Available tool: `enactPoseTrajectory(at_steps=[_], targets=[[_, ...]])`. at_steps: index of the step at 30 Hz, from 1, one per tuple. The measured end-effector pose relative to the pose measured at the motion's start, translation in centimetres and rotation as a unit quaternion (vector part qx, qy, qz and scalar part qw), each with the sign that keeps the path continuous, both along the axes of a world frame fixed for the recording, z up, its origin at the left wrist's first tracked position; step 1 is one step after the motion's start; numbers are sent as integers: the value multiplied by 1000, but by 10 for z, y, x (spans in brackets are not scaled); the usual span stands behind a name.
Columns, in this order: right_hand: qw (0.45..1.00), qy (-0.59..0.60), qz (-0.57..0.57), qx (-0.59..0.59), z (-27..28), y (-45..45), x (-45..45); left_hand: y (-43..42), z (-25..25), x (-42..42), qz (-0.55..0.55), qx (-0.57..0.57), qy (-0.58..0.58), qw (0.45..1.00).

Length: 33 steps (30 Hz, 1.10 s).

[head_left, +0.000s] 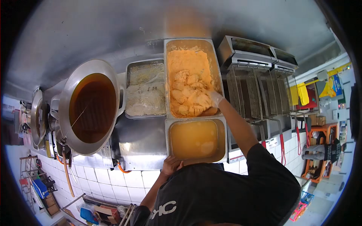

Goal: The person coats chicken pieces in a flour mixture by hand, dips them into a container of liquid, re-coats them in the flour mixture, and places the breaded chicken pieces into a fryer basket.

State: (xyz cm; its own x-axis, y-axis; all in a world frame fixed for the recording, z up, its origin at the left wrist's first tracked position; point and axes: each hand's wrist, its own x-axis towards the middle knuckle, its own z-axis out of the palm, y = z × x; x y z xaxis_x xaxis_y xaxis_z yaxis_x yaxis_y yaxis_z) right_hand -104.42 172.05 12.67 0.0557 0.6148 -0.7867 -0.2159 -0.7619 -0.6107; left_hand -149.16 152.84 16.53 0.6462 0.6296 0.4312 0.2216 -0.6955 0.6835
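Note:
My right hand (216, 98), in a thin clear glove, reaches into a deep metal pan (220, 84) of orange breading flour (188, 60). Its fingers are smeared and partly hidden against lumpy flour-coated pieces (190, 92), perhaps chicken; whether they grip one I cannot tell. Bare and curled, my left hand (172, 165) holds the near left corner of a second metal pan (223, 139), which contains cloudy yellow liquid (194, 139). This second pan stands directly in front of the flour pan.
Left of the flour is a shallow tray (146, 116) of pale powder, partly under plastic. Further left, a large wok (115, 130) holds dark oil with a thin rod in it. Fryer baskets (260, 94) with red handles stand right. Another person (322, 151) is at far right.

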Motion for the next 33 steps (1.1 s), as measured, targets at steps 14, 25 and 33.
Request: enactPoseTrajectory(at_steps=[14, 25, 33], targets=[[776, -397, 489, 17, 22, -35, -54, -1, 4, -4, -5, -27, 15, 1000], [957, 199, -135, 165, 3, 10, -55, 3, 6, 0, -8, -11, -1, 1000], [990, 96, -14, 99, 19, 14, 3, 2, 1, -3, -17, -14, 14, 1000]])
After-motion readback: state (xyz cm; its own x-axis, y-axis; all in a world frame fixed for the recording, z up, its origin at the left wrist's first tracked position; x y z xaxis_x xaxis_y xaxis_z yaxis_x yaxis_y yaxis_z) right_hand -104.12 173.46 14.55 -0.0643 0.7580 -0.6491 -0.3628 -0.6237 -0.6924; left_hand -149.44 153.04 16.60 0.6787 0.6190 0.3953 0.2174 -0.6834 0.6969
